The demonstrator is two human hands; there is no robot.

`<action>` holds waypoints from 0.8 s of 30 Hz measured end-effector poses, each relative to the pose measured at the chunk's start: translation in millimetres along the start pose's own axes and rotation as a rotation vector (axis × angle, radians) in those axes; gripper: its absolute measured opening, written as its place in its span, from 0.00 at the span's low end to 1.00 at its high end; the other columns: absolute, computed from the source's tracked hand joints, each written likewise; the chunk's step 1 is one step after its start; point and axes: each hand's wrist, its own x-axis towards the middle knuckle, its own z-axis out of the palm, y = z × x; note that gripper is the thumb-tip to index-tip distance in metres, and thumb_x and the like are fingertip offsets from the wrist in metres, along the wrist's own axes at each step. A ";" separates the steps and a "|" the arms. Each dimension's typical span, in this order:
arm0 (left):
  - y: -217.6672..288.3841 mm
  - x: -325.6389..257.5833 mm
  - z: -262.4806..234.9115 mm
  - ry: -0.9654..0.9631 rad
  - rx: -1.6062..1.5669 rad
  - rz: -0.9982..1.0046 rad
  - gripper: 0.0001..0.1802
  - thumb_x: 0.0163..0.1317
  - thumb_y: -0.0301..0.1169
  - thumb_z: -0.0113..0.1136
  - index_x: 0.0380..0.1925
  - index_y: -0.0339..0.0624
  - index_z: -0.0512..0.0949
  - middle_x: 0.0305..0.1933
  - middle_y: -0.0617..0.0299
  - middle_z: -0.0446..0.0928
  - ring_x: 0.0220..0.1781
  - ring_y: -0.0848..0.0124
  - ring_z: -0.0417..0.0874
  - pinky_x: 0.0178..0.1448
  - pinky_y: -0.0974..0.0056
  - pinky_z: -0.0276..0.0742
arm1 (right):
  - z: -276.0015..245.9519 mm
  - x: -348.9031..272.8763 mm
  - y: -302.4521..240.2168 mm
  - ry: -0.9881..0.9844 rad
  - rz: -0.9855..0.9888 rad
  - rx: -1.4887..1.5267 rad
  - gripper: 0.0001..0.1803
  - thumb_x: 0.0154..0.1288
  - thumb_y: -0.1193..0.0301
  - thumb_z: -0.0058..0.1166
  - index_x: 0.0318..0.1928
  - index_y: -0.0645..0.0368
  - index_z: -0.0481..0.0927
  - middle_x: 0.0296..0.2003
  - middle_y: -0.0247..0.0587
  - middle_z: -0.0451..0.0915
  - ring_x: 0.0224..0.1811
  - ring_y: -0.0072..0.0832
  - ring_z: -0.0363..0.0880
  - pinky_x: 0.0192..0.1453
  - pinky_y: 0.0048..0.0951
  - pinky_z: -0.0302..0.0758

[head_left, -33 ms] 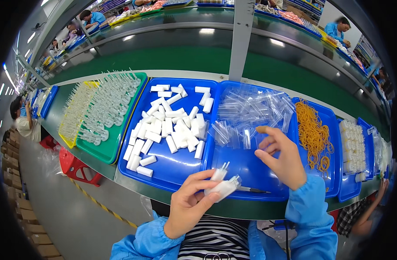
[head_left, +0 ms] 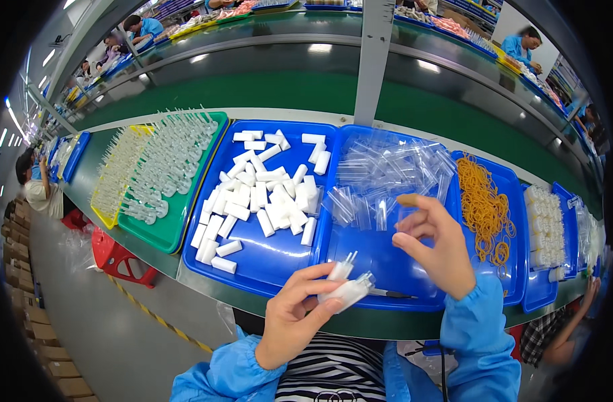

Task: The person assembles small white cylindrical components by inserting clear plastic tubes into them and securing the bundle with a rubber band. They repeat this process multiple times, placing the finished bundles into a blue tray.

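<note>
The left hand (head_left: 294, 318) pinches white pieces (head_left: 348, 292) while the right hand (head_left: 437, 248), thumb and forefinger parted, hovers near clear plastic sleeves (head_left: 395, 167) beyond it.

Ctr blue tray (head_left: 380, 254): front half mostly free, bar dark tool (head_left: 395, 293) nr front edge. L hand (head_left: 289, 315) blocks front-L corner, R hand (head_left: 443, 251) R edge, clr sleeves (head_left: 397, 164) back half.

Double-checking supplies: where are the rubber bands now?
In the head view, the rubber bands lie right of centre in a blue tray, just right of the clear plastic pieces.
</note>
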 end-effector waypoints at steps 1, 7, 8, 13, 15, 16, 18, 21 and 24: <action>0.8 -0.4 2.6 0.006 0.002 0.008 0.15 0.65 0.18 0.61 0.52 0.32 0.79 0.66 0.47 0.68 0.63 0.61 0.78 0.62 0.61 0.82 | 9.1 -6.1 -8.5 0.017 -0.030 0.126 0.27 0.61 0.79 0.65 0.61 0.63 0.72 0.40 0.42 0.81 0.43 0.24 0.82 0.50 0.27 0.78; 2.8 -0.4 5.8 0.033 0.048 0.021 0.13 0.65 0.20 0.63 0.50 0.33 0.81 0.65 0.47 0.69 0.60 0.61 0.80 0.59 0.62 0.84 | 41.9 -21.8 -16.7 -0.050 -0.145 0.405 0.28 0.63 0.76 0.66 0.61 0.65 0.69 0.40 0.43 0.81 0.44 0.25 0.82 0.53 0.29 0.78; 2.3 -0.9 6.3 0.048 0.047 0.025 0.13 0.65 0.20 0.63 0.50 0.33 0.81 0.65 0.47 0.69 0.60 0.61 0.80 0.58 0.62 0.84 | 45.0 -22.1 -14.4 -0.065 -0.152 0.447 0.28 0.63 0.76 0.66 0.60 0.65 0.69 0.40 0.43 0.81 0.44 0.26 0.82 0.54 0.29 0.78; 1.4 -6.0 1.2 0.128 0.073 0.059 0.13 0.65 0.20 0.63 0.50 0.33 0.81 0.65 0.46 0.69 0.60 0.61 0.80 0.58 0.62 0.84 | 53.5 -24.4 -7.6 -0.064 -0.226 0.275 0.22 0.62 0.74 0.68 0.51 0.64 0.70 0.40 0.43 0.82 0.47 0.29 0.84 0.55 0.30 0.77; -0.8 -7.0 -0.3 0.150 0.069 0.065 0.13 0.65 0.20 0.63 0.50 0.33 0.81 0.65 0.46 0.69 0.60 0.61 0.80 0.58 0.62 0.84 | 52.2 -23.9 -5.1 -0.097 -0.203 0.255 0.21 0.61 0.75 0.69 0.49 0.64 0.70 0.42 0.44 0.82 0.47 0.30 0.85 0.55 0.29 0.78; -1.4 -8.0 -0.7 0.154 0.070 0.058 0.13 0.65 0.20 0.64 0.50 0.33 0.81 0.65 0.46 0.70 0.60 0.61 0.80 0.59 0.62 0.84 | 54.7 -24.4 -4.3 -0.073 -0.208 0.249 0.21 0.61 0.75 0.69 0.48 0.64 0.70 0.43 0.45 0.82 0.47 0.30 0.85 0.54 0.29 0.78; -1.9 -7.9 1.6 0.144 0.062 0.044 0.13 0.65 0.20 0.64 0.49 0.33 0.81 0.65 0.46 0.70 0.60 0.60 0.80 0.59 0.61 0.84 | 58.3 -29.4 -4.0 -0.009 -0.215 0.229 0.21 0.59 0.77 0.69 0.47 0.63 0.70 0.45 0.46 0.82 0.46 0.30 0.85 0.53 0.29 0.79; -1.5 -9.1 5.7 0.128 0.032 0.027 0.11 0.65 0.20 0.64 0.47 0.33 0.81 0.64 0.44 0.72 0.61 0.60 0.79 0.62 0.57 0.79 | 66.8 -36.5 3.4 0.080 -0.309 0.187 0.21 0.58 0.78 0.70 0.46 0.64 0.70 0.45 0.46 0.82 0.46 0.30 0.85 0.52 0.28 0.79; -2.6 -7.4 5.5 0.121 0.080 0.036 0.11 0.64 0.20 0.65 0.46 0.32 0.80 0.64 0.45 0.71 0.60 0.60 0.80 0.61 0.58 0.80 | 68.5 -37.3 14.0 0.107 -0.422 0.090 0.21 0.57 0.76 0.71 0.46 0.62 0.71 0.43 0.45 0.83 0.45 0.30 0.85 0.51 0.29 0.79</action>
